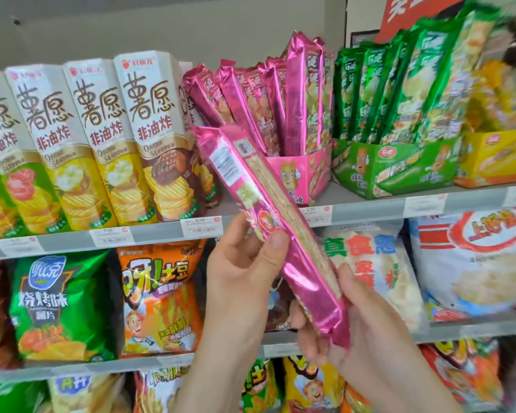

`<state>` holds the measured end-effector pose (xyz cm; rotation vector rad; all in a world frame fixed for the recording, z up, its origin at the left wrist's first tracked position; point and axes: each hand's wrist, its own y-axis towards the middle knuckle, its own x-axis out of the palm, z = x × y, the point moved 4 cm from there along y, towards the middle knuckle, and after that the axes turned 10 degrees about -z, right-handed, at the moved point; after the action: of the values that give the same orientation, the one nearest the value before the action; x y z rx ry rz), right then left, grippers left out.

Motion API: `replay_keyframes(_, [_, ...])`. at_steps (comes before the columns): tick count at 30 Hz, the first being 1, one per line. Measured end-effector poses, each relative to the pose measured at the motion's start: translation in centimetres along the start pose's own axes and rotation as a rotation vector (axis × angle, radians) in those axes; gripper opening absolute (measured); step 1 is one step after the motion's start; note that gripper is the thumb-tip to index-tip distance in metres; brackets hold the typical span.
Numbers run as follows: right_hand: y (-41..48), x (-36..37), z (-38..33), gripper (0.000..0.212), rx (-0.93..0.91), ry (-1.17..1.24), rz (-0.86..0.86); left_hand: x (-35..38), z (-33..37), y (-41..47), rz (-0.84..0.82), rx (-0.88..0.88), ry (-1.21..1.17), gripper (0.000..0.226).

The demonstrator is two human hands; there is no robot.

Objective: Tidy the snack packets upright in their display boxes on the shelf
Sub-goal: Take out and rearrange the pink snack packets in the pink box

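Pink foil packet (268, 222): long, slim, out of any box; I have it tilted in front of the shelf (370, 211), upper end leaning up and left.
Left hand (239, 263): grips the packet's middle, thumb pressed flat on its face, fingers wrapped behind.
Right hand (361, 323): holds the lower end, thumb along the side seam, fingers curled beneath.
Pink display box (298, 174): just behind the packet's upper half, on the top shelf.
Pink packets (251, 105): the left ones fan out and lean left; those at the right of the box stand nearly straight.
Green display box (399, 165): next to the right, touching or nearly so.
Green packets (399, 90): packed close, all slanting a little to the right.
Yellow box (495, 156): far right, too blurred for me to read its contents.
Cream cartons (143, 129): left of the pink box, upright in a row.
Bags (63, 305): crisp bags on the lower shelves, not part of this job.
Done, my judgement: little; no box looks squared up yet.
Left, my judgement: seat this packet upright in the pink box, straighten its leaning neighbours, then the green row.
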<state>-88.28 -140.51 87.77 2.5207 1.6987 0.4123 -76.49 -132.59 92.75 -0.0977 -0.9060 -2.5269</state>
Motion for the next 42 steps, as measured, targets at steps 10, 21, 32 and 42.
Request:
replay_keyframes(10, [-1.9, -1.7, -1.8, 0.049, -0.253, -0.019, -0.007, 4.5, -2.1, -1.5, 0.011, -0.081, 0.12, 0.05])
replay_keyframes(21, [-6.2, -3.1, -3.1, 0.043, -0.851, -1.07, 0.307, 7.3, -2.1, -1.0, 0.223, -0.048, -0.139, 0.038])
replay_keyframes(32, [-5.0, -3.5, -3.7, 0.038, -0.677, -0.537, 0.187, 8.8, -1.6, -1.2, 0.139, -0.111, -0.271, 0.049])
replay_keyframes(42, [-4.7, -3.3, -2.0, 0.046, -0.404, 0.164, 0.103, 7.9, -1.4, -0.9, 0.035, -0.122, -0.488, 0.052])
